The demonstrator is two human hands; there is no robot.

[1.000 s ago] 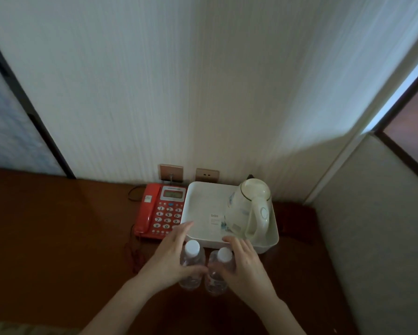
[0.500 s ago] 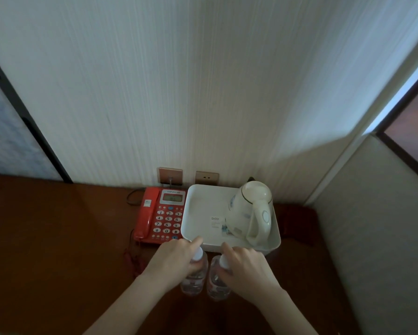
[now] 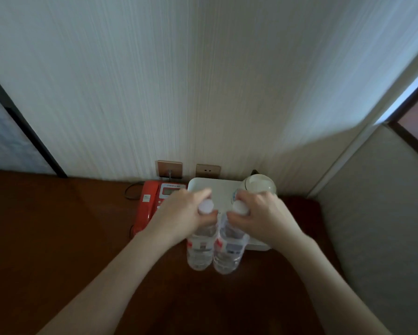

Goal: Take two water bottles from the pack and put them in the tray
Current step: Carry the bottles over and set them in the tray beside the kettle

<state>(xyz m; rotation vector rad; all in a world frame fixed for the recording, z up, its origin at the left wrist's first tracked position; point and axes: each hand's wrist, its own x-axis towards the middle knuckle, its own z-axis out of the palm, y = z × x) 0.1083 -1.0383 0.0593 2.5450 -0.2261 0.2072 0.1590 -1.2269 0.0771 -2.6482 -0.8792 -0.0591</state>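
Observation:
Two clear water bottles with white caps hang side by side in the air, in front of the white tray (image 3: 221, 187). My left hand (image 3: 181, 215) grips the left bottle (image 3: 200, 247) around its neck. My right hand (image 3: 261, 216) holds the right bottle (image 3: 228, 252) the same way. Both bottles carry red and white labels. Their lower ends overlap the tray's near edge in the view. The pack is not in sight.
A white electric kettle (image 3: 260, 184) stands in the tray's right half. A red desk telephone (image 3: 152, 201) lies left of the tray on the brown wooden table (image 3: 58, 238). Two wall sockets (image 3: 208, 170) sit behind, and a padded panel (image 3: 377, 213) bounds the right.
Both hands closed on the bottle necks and lifted the two bottles off the table, up and toward the tray.

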